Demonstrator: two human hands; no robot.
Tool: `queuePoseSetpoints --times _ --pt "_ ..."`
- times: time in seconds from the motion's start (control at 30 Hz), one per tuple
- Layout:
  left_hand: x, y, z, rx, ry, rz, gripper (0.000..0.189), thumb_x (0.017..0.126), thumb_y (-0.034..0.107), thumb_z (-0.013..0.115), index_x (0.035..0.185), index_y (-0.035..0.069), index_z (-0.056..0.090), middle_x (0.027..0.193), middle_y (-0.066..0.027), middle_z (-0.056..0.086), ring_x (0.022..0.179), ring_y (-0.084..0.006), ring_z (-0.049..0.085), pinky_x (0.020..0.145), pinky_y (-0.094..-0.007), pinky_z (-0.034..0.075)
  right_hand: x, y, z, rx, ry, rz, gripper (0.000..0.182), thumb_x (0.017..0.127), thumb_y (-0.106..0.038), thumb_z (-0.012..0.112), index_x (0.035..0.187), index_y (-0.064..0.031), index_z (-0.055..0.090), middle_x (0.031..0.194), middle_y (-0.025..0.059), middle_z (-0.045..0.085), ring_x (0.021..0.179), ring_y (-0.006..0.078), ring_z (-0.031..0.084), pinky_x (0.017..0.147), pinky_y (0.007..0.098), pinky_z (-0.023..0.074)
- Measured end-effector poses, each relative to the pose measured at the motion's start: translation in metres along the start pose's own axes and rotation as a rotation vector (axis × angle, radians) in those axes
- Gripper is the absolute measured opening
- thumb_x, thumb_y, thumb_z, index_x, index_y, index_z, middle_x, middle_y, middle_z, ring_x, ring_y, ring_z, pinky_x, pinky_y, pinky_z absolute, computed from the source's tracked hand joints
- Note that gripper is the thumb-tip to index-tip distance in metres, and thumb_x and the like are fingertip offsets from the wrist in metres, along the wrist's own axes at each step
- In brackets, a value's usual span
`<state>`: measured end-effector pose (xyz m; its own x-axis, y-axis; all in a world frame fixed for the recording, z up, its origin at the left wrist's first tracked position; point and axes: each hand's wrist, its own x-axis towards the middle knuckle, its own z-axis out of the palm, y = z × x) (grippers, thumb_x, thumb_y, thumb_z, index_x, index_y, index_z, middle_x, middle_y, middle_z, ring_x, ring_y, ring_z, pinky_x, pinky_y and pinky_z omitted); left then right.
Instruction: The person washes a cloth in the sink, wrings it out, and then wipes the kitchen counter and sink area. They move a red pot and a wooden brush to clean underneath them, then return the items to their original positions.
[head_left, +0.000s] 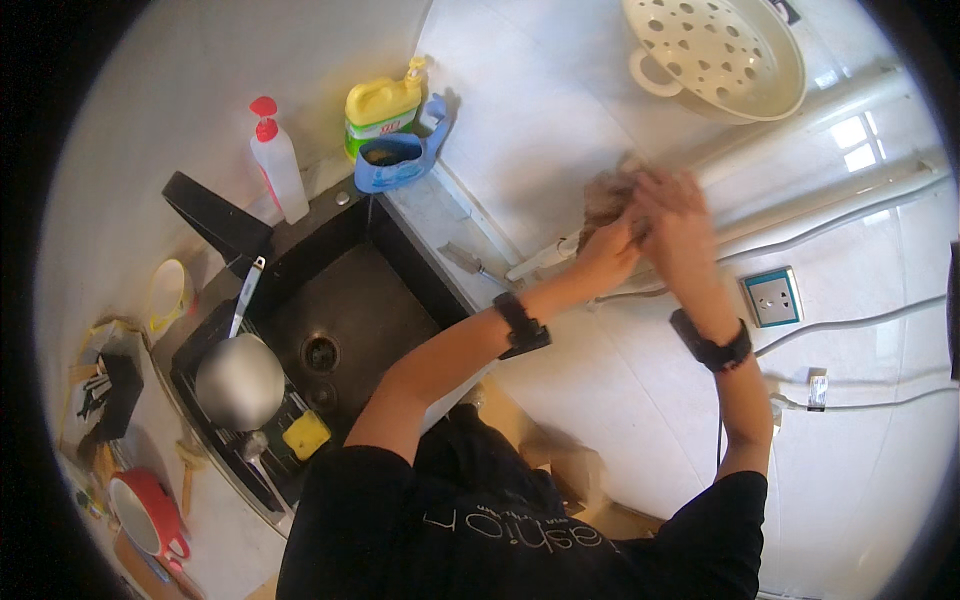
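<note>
Both of my hands are raised together near the tiled wall, at the upper right of the sink. My left hand (611, 255) grips a crumpled brown cloth (600, 202). Touching the same bunched cloth is my right hand (675, 210), blurred, with its fingers over the top; how firmly it holds is hard to tell. Part of the cloth is hidden behind the hands. Above them a cream colander (709, 56) with round holes is up against the wall.
A black sink (352, 300) lies left of my arms, with a yellow sponge (306, 435) on its rack side. Soap bottles (281, 169) and a blue holder (394, 172) stand behind it. A knife (476, 266) lies on the ledge. Pipes, cables and a wall socket (772, 298) are at right.
</note>
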<state>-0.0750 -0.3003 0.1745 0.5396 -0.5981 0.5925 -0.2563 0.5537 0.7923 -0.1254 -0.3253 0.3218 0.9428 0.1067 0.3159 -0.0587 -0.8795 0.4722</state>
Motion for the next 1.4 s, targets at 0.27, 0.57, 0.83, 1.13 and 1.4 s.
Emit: queuePoseSetpoints --times 0.27,0.57,0.83,1.13,1.4 --pt "-0.016 0.004 0.013 -0.012 0.207 0.092 0.059 0.079 -0.004 0.046 0.134 0.005 0.027 0.133 -0.0193 0.036 0.120 -0.0335 0.038 0.096 -0.0354 0.035 -0.033 -0.017 0.027 0.008 0.004 -0.010 0.042 0.068 -0.004 0.055 0.108 0.0067 0.053 0.112 0.0194 0.055 0.111 0.0290 0.048 0.097 0.0367 0.0365" --pt "-0.072 -0.083 -0.033 0.140 0.013 -0.305 0.036 0.078 0.000 0.052 0.115 0.002 0.048 0.104 -0.0174 0.057 0.092 -0.0300 0.057 0.079 -0.0331 0.045 -0.054 -0.049 0.136 0.081 -0.238 -0.032 0.036 0.069 -0.008 0.054 0.102 0.0051 0.056 0.100 0.0172 0.059 0.102 0.0285 0.053 0.093 0.0381 0.0374" --pt "-0.124 -0.033 -0.117 -0.110 -0.112 -0.804 0.024 0.083 0.010 0.050 0.104 -0.001 0.053 0.090 -0.0066 0.060 0.083 -0.0127 0.056 0.073 -0.0263 0.044 -0.070 -0.103 0.130 0.604 -0.110 0.148 0.017 0.074 -0.008 0.051 0.090 -0.0053 0.057 0.077 0.0118 0.057 0.085 0.0315 0.056 0.076 0.0401 0.0445" --pt "-0.113 -0.007 -0.126 -0.437 -0.148 -0.909 0.031 0.087 0.011 0.042 0.115 -0.001 0.049 0.106 -0.0066 0.055 0.094 -0.0131 0.052 0.081 -0.0262 0.043 -0.113 -0.082 0.132 0.652 -0.321 0.337 0.009 0.078 -0.005 0.046 0.084 -0.0048 0.053 0.082 0.0163 0.058 0.078 0.0359 0.057 0.066 0.0443 0.0465" --pt "-0.080 0.013 -0.149 -0.565 0.154 -0.982 0.035 0.090 0.025 0.048 0.113 -0.001 0.048 0.107 -0.0084 0.056 0.097 -0.0147 0.054 0.084 -0.0269 0.043 -0.131 -0.072 0.121 0.779 -0.287 0.361 0.008 0.076 0.000 0.053 0.084 -0.0022 0.054 0.080 0.0151 0.058 0.075 0.0335 0.057 0.065 0.0391 0.0460"
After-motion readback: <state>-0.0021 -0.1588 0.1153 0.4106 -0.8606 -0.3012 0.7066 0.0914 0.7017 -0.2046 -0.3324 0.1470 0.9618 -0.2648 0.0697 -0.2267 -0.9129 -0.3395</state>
